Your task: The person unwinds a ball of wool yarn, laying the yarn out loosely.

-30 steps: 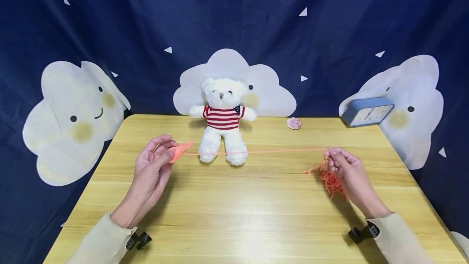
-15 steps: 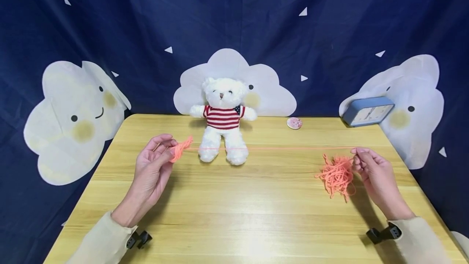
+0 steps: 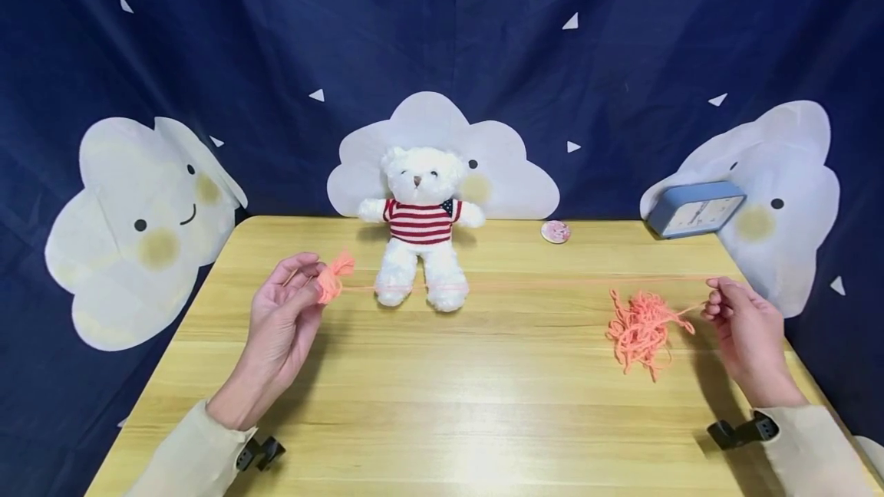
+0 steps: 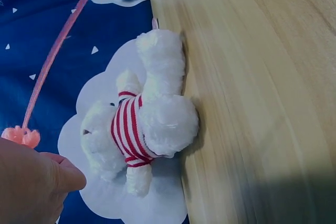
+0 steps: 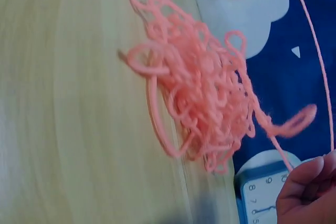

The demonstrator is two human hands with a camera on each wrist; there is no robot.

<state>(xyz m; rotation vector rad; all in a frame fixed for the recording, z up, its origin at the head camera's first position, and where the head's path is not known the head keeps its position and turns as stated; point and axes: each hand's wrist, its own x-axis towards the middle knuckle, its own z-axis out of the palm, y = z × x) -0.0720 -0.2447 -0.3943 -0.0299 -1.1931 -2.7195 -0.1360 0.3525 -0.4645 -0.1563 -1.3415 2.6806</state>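
Observation:
My left hand [image 3: 286, 320] pinches a small wound bundle of orange yarn [image 3: 334, 278] between thumb and fingers, above the left part of the table. One strand [image 3: 525, 282] runs from it, nearly level, across the front of the white teddy bear's legs to my right hand [image 3: 746, 332]. The right thumb and fingertips pinch that strand near the table's right side. From the same fingers another length leads down to a loose tangled heap of orange yarn [image 3: 642, 332]. In the right wrist view the tangle [image 5: 199, 87] shows many loops, and the thread enters the pinch.
The white teddy bear [image 3: 421, 225] in a red-striped shirt sits at the back of the wooden table [image 3: 442, 405]. A round pink badge [image 3: 555, 232] lies to its right. Farther right stands a blue clock [image 3: 697, 209]. A dark blue curtain [image 3: 511, 37] with clouds hangs behind.
My right hand has moved to the right, away from the tangle, drawing yarn out and lengthening the strand between the hands. The left hand stays in place while its bundle shifts in its grip.

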